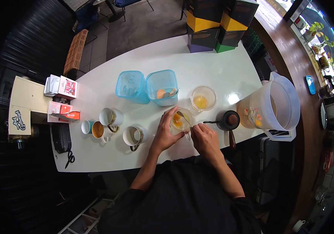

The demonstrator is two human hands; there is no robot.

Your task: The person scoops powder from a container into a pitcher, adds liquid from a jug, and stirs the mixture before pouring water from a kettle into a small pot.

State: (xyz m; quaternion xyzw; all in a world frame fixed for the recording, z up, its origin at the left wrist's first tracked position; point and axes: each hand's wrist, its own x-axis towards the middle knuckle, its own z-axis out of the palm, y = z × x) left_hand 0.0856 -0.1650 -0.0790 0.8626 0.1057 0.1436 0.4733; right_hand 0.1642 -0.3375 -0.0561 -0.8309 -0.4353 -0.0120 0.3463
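My left hand (166, 132) is wrapped round the side of a clear glass cup (183, 124) with a handle, which stands on the white table (97, 156). Yellow-orange contents show inside it. In my right hand (207, 141) a metal spoon (182, 116) is pinched, its lower end tilted down into the cup. Just behind stands a clear round container (204, 98) holding yellow liquid. Two blue plastic tubs are further back; the right tub (162, 86) holds something orange-brown and a utensil, the left tub (131, 86) shows only residue.
Several mugs (134, 135) stand to the left, near napkin boxes (66, 86) and black scissors (70, 157). On the right are a black-lidded pot (228, 120) and a large plastic pitcher (270, 105). Black boxes (204, 37) stand at the back edge.
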